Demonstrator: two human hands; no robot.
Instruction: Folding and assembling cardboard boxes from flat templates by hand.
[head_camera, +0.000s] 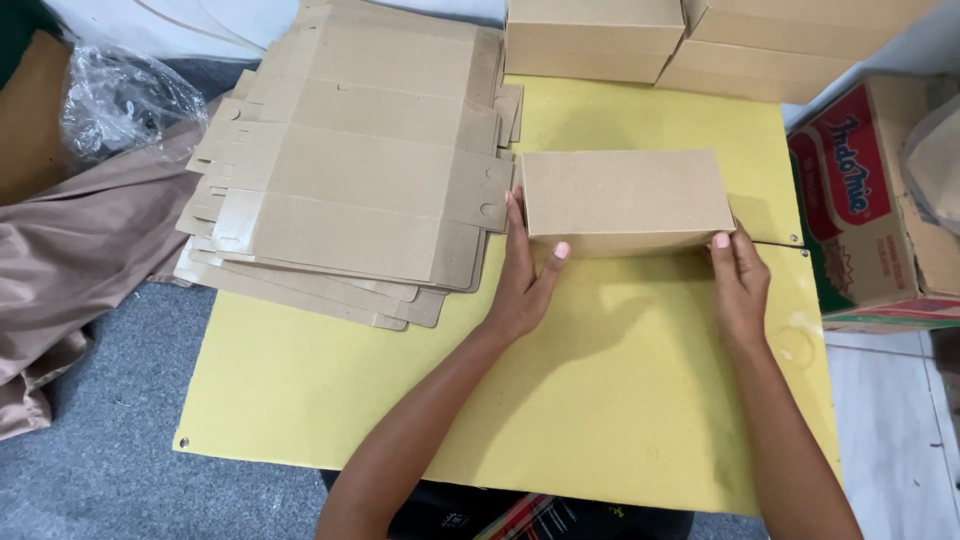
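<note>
A closed brown cardboard box (622, 194) stands on a yellow board (600, 400). My left hand (525, 275) presses against the box's left end, thumb on its front face. At the right front corner my right hand (740, 280) grips the box, thumb on the front edge. To the left lies a fanned stack of flat, unfolded cardboard box blanks (350, 170).
Several finished brown boxes (680, 40) are stacked at the back of the board. A red and white printed carton (870, 210) stands at the right. Brown satin cloth (70, 260) and a clear plastic bag (120, 100) lie on the grey carpet at the left.
</note>
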